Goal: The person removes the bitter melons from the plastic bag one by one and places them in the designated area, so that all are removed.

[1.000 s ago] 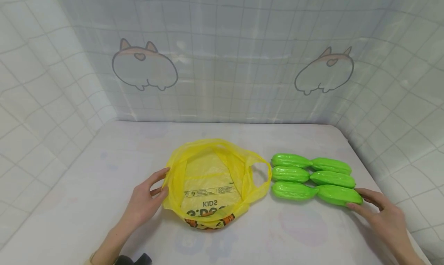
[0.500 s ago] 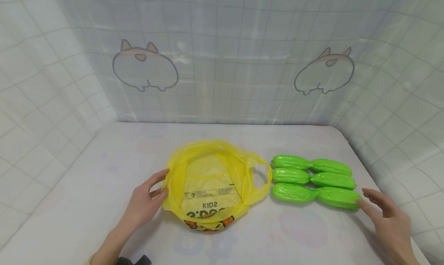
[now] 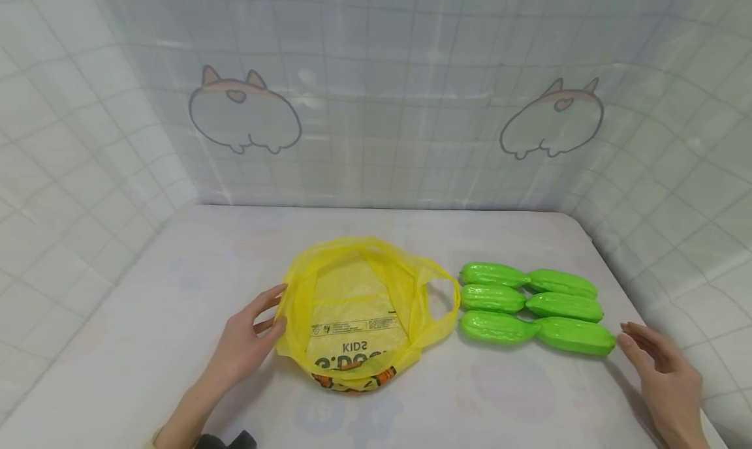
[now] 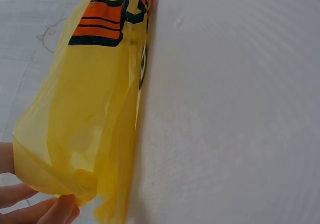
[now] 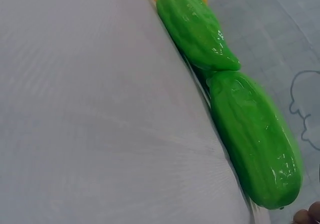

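Observation:
A yellow plastic bag with printed lettering lies on the table, its mouth spread wide towards the head camera. My left hand pinches the bag's left rim between thumb and fingers; the left wrist view shows the fingertips at the gathered yellow film. To the right of the bag lie several shiny green, ridged, cucumber-like vegetables in two columns of three. Just right of the nearest right-hand green vegetable is my right hand, its fingers loosely bent around nothing. In the right wrist view only its fingertips show, apart from that green vegetable.
The bag's loop handle reaches the left ends of the green vegetables. White tiled-pattern sheeting forms walls behind and at both sides of the pale table. A black object shows by my left wrist.
My right hand has let go of the nearest right-hand green vegetable and moved slightly right, away from its end. My left hand and the bag stay in place.

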{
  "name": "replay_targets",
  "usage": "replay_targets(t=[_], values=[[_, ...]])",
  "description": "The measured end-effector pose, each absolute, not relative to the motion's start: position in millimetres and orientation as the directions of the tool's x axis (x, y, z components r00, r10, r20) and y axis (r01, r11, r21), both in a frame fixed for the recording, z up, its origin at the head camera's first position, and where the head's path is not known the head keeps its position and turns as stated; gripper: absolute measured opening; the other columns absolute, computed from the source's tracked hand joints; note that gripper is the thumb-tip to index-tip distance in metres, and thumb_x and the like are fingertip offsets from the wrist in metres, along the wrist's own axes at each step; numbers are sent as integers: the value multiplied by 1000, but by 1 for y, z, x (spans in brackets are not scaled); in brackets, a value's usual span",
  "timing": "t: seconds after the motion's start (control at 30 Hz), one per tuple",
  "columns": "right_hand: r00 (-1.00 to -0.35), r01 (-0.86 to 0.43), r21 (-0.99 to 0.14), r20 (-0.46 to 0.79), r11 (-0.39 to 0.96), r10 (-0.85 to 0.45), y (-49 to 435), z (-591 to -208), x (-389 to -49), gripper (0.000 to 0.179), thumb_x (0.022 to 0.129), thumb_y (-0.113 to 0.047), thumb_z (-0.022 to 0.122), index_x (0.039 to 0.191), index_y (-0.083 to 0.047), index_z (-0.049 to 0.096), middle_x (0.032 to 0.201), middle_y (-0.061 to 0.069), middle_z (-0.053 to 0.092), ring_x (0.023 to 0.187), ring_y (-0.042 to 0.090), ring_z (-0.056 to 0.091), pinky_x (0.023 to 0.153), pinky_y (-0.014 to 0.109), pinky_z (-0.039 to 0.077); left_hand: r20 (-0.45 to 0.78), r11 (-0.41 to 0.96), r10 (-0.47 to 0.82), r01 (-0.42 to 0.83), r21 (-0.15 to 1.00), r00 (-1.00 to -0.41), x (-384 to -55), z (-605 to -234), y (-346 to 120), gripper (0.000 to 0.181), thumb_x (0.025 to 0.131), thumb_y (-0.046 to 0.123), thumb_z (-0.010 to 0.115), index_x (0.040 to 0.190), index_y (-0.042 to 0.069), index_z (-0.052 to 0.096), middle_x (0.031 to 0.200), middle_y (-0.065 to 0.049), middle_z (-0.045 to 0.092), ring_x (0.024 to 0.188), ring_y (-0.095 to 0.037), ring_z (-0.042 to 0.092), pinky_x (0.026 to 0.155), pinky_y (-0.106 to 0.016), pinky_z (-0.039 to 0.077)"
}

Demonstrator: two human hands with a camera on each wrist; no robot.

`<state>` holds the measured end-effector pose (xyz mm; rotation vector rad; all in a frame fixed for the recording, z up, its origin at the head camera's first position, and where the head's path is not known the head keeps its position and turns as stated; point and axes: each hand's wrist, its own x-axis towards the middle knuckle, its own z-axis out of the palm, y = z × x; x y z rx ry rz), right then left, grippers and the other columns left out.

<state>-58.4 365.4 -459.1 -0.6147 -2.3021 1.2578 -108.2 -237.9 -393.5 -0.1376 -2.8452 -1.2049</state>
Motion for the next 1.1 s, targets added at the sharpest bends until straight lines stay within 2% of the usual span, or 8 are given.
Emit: replay_targets(t=[0.27,0.53,0.73,0.87,1.03,1.07,1.1], values=[[-827,140,-863,168,486,537,364,-457,-54,46,96,-25,67,139,-15,58,109,-35,58,102,-19,50,93,-7,33,50,698,56,75,712,-997,-106,-394,-241,58,99,27,62,152,20,42,155,-11,44,134,-35,50,99,-47,55],[-834,118,-857,188,502,518,361,-456,-55,44,98,-26,64,140,-15,58,109,-38,57,103,-21,49,98,-7,29,80,707,23,73,703,-996,-106,-393,-247,60,100,45,55,153,19,41,150,-17,48,129,-40,55,97,-49,56],[-843,122,-859,175,498,508,361,-458,-56,44,100,-30,61,142,-18,56,113,-40,55,105,-23,46,115,4,19,105,722,11,81,687,-994,-107,-394,-250,55,105,42,46,152,16,41,146,-19,52,133,-39,51,99,-54,54],[-851,144,-846,160,514,501,363,-460,-55,45,100,-33,59,143,-20,55,115,-42,54,106,-25,43,112,1,20,87,724,-4,57,687,-996,-105,-392,-250,54,106,42,42,152,14,41,146,-21,51,133,-40,50,99,-55,54],[-829,209,-812,148,544,539,363,-460,-54,46,101,-37,55,145,-26,52,123,-39,50,104,-25,39,101,-1,28,120,733,-4,79,675,-993,-104,-390,-253,52,106,38,43,152,12,42,147,-21,50,131,-41,51,99,-56,54],[-821,226,-801,149,554,550,363,-458,-55,46,102,-38,54,146,-27,52,126,-36,50,105,-24,39,98,-1,29,130,738,-3,85,669,-992,-104,-390,-254,52,106,38,44,152,12,42,147,-21,50,130,-41,52,98,-56,54],[-820,236,-788,154,570,552,363,-455,-55,47,102,-37,52,148,-26,49,133,-28,52,113,-18,42,102,5,34,148,737,2,101,668,-989,-105,-389,-255,51,106,36,46,151,12,43,148,-21,50,129,-42,53,98,-55,54]])
